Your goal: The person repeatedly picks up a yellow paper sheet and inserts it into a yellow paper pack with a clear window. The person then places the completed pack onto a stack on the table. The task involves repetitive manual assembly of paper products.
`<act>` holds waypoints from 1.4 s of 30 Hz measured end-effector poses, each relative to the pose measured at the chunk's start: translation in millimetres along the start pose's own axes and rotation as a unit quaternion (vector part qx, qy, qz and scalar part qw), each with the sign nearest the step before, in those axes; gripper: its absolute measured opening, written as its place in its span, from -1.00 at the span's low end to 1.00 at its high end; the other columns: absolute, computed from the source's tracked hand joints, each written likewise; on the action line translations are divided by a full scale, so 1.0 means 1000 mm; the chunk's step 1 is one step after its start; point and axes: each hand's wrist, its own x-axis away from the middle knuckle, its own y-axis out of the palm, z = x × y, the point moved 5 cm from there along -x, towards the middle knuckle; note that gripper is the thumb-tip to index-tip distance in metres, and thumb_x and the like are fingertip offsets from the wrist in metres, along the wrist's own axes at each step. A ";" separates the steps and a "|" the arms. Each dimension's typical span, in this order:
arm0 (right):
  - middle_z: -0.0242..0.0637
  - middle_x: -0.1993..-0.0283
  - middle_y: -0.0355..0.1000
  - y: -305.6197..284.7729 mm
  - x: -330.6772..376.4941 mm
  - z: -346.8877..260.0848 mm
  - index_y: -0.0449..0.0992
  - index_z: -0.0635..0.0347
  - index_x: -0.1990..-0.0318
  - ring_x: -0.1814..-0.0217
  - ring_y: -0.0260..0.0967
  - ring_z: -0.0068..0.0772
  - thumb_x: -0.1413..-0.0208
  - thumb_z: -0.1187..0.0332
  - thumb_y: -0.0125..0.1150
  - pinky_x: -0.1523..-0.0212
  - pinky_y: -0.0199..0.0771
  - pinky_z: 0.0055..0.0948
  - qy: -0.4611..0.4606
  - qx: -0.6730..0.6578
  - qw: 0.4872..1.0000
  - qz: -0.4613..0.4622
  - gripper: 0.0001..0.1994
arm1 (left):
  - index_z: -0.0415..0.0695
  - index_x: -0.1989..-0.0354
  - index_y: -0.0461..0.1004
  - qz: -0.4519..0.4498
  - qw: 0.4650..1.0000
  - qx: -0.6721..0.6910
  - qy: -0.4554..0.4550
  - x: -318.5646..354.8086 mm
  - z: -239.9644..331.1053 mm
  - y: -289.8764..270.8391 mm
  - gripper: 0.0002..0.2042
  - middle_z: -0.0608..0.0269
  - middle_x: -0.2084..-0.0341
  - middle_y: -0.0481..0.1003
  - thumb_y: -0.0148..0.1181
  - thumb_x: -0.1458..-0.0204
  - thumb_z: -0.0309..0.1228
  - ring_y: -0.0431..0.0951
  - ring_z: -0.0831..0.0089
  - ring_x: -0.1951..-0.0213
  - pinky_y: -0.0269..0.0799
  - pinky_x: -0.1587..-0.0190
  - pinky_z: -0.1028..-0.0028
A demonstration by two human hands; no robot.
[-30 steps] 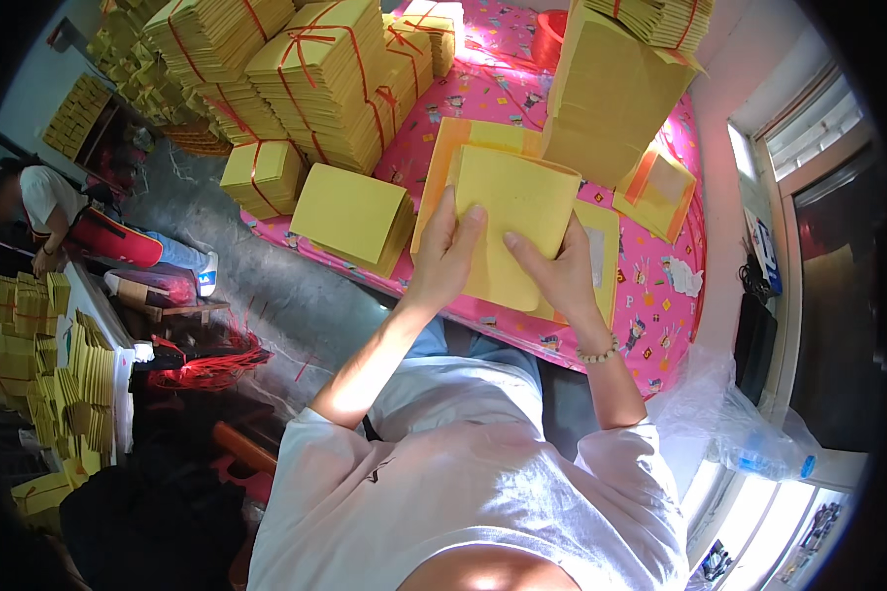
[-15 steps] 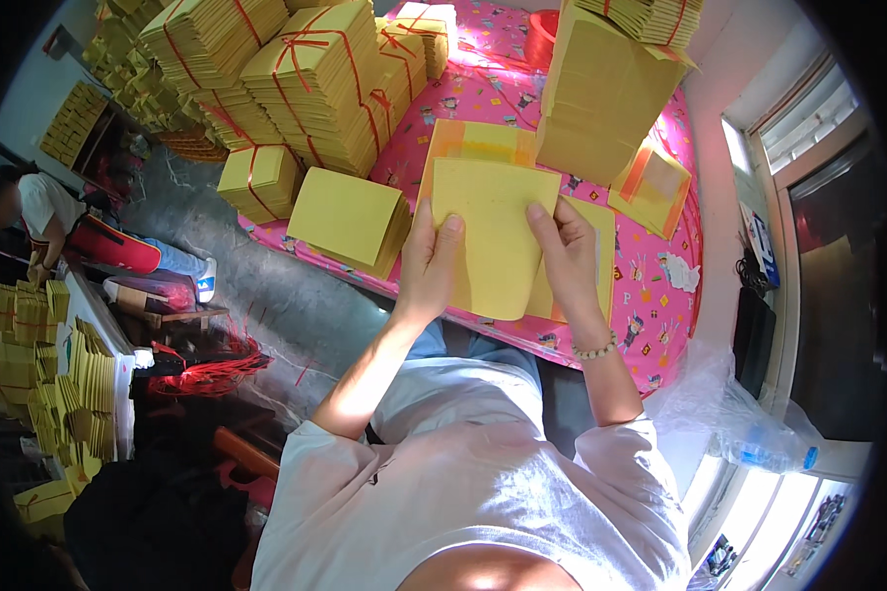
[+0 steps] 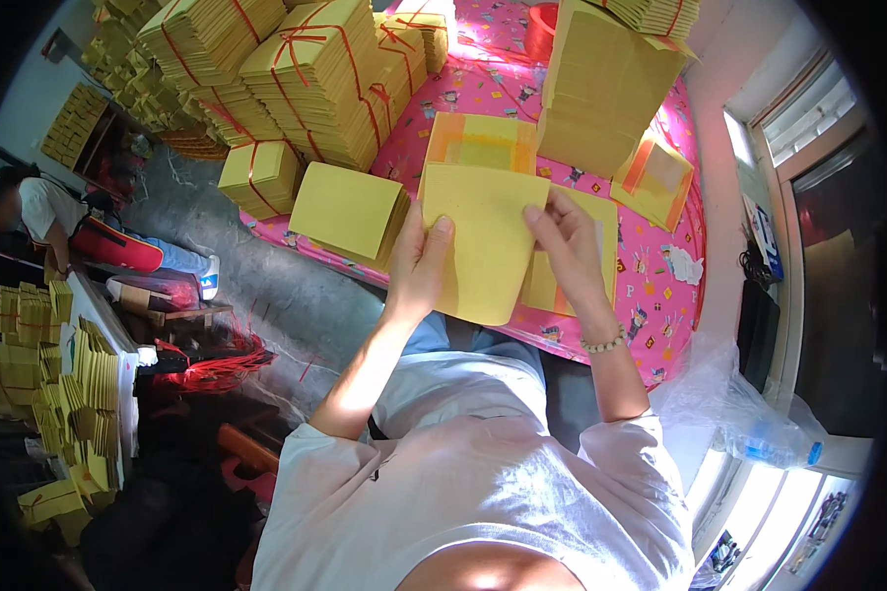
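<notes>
- Over the last second both thumbs have slid outward from the middle of the yellow paper sheet [image 3: 485, 236] toward its sides, and it sits slightly lower and farther left in view
- With the thumbs out of the way, its broad face lies bare, and the piece is probably steadier for being held at both sides rather than pressed at the centre
- More of the orange-banded yellow paper [image 3: 481, 141] lying behind it shows as well
- The left hand [image 3: 419, 261] is clamped on the sheet's left side, thumb on the upper face, fingers mostly hidden underneath
- The right hand [image 3: 567, 241], below which a bead bracelet [image 3: 603, 342] circles the wrist, is pinching the upper right side, thumb on top and fingertips behind the edge
- The sheet is held up in front of the body, overlapping in view the near edge of the pink cartoon-print cover [image 3: 655, 264]
- It is plain matt yellow, roughly rectangular, with a nearly straight top edge and a narrower, bowed lower end; whether it is one layer or several cannot be told
- A folded yellow paper stack [image 3: 350, 209] lies to its left, with red-tied paper bundles [image 3: 310, 84] beyond
</notes>
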 end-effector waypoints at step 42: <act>-0.43 0.42 0.52 0.067 0.039 0.056 0.53 0.36 0.24 0.39 0.42 -0.74 -0.14 0.32 0.29 0.36 0.42 -0.67 0.128 0.184 0.939 -0.259 -0.77 | -0.19 -0.16 0.28 0.266 0.962 0.036 0.051 0.071 0.007 -0.091 -0.69 0.24 -0.03 0.40 -0.06 -0.31 -0.33 0.37 0.55 -0.06 0.26 -0.13 0.47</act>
